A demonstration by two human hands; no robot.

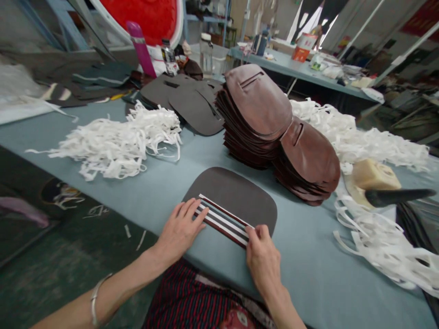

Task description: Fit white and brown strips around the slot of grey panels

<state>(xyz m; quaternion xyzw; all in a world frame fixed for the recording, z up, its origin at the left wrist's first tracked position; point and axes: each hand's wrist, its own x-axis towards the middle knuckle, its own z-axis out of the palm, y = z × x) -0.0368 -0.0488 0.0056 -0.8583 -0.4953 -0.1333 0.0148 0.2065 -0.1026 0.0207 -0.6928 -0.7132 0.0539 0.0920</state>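
In front of me a dark grey rounded panel (pixel 236 192) lies flat on the blue-green table. Across its near edge run white strips (pixel 224 218) and narrow dark red-brown strips (pixel 221 228), side by side on a slant. My left hand (pixel 181 226) rests flat on the left end of these strips, fingers stretched out. At their right end, my right hand (pixel 262 249) has its thumb and fingers pinched together at the strips' edge. What lies between those fingertips is too small to make out.
Behind the panel stand two stacks of brown slotted leather pieces (pixel 260 100). Grey slotted panels (pixel 192 103) lie farther back. White strips are heaped at left (pixel 113 141) and right (pixel 384 246). A black-handled tool (pixel 398 196) lies by a yellowish block (pixel 373 173).
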